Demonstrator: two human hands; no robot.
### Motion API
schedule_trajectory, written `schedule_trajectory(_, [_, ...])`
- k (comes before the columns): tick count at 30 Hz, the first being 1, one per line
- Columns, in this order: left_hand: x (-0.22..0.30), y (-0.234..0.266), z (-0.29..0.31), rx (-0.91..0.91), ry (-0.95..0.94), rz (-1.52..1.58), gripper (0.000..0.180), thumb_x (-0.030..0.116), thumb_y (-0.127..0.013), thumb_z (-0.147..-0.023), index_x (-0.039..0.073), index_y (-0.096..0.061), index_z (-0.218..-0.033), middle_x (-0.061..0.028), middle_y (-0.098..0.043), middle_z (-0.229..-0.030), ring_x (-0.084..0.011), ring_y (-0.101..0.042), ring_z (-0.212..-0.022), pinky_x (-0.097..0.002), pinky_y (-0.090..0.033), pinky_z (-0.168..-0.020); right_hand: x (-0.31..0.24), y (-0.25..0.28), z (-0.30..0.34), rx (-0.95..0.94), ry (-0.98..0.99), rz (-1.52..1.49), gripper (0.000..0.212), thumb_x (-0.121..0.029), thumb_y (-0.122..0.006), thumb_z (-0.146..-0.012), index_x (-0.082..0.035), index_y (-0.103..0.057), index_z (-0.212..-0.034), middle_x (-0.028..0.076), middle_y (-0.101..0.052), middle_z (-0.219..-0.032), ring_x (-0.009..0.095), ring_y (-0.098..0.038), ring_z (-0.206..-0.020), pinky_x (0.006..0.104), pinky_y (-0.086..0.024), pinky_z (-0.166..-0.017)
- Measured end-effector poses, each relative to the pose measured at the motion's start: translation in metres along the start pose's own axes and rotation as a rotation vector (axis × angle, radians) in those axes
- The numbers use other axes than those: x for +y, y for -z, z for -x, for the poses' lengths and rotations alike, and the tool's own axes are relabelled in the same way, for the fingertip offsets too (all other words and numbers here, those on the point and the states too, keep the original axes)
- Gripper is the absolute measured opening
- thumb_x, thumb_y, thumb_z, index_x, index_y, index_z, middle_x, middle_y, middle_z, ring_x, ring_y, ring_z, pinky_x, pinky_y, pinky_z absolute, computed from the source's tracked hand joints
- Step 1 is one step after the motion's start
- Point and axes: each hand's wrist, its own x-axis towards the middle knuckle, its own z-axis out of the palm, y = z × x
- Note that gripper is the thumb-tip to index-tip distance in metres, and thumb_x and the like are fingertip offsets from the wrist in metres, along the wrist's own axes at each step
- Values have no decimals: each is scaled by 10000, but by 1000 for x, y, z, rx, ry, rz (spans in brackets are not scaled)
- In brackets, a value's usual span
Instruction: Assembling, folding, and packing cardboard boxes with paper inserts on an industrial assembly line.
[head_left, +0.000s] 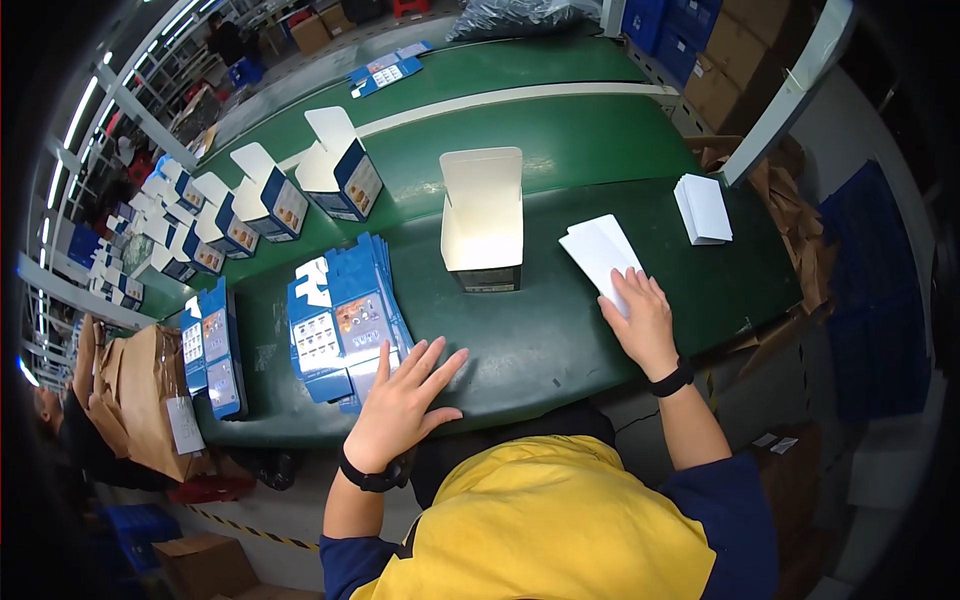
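My left hand [408, 402] hovers or rests at the near edge of a stack of flat blue printed cartons [362, 322]. Its fingers are spread and nothing is in them; whether they touch the top carton I cannot tell. The fingers of my right hand [640, 318] lie stretched on the near end of a fanned pile of white folded papers [600, 250]. Between the hands, further back, an unfolded carton [483, 225] stands upright, its lid raised and its pale inside showing.
A second white paper stack [704, 210] lies at the right. More flat cartons [222, 355] sit at the left, beside a brown paper sack [150, 390]. Several open-lidded cartons [340, 180] line the green belt [420, 140] at the back left. A metal post [780, 100] rises at the right.
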Motion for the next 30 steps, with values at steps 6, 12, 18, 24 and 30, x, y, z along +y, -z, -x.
schedule_trajectory(6, [12,-1,-21,321,-44,187,676,217,-755,-717,67,-465,-1309,-167,-545,-1247,-325,-535,-1139,-443,-404,-973,-29,66,-6,190,-43,-461,178,-84,-540,-912,27,-628,-1020,144,-668,-786,147,-639,-658,259,-477,-600])
schedule_trajectory(12, [49,15,-51,522,170,871,398,93,-745,-758,20,-563,-1105,-95,-625,-917,-125,-606,-831,-233,-477,-735,-82,70,8,-301,71,-853,204,-150,-669,-831,-4,-654,-972,139,-642,-707,211,-623,-566,264,-475,-543])
schedule_trajectory(18, [60,-8,-52,742,173,483,231,24,-718,-732,12,-555,-896,-110,-619,-765,-226,-641,-656,-273,-493,-559,-104,41,4,-109,222,-500,256,-160,-764,-720,-50,-642,-916,119,-648,-713,258,-631,-594,302,-484,-545])
schedule_trajectory(24, [68,-14,-52,799,164,286,199,-48,-666,-653,15,-497,-737,-143,-641,-885,-266,-605,-598,-317,-479,-510,-122,29,-4,51,208,-427,449,-26,-696,-669,-71,-622,-1109,93,-594,-629,265,-555,-518,343,-447,-542])
schedule_trajectory(30, [65,-20,-60,910,-64,205,237,-26,-680,-599,19,-460,-675,-166,-655,-984,-250,-589,-593,-323,-470,-522,-114,35,5,64,332,-424,499,-42,-716,-685,-52,-597,-1170,81,-593,-660,236,-584,-585,334,-439,-589])
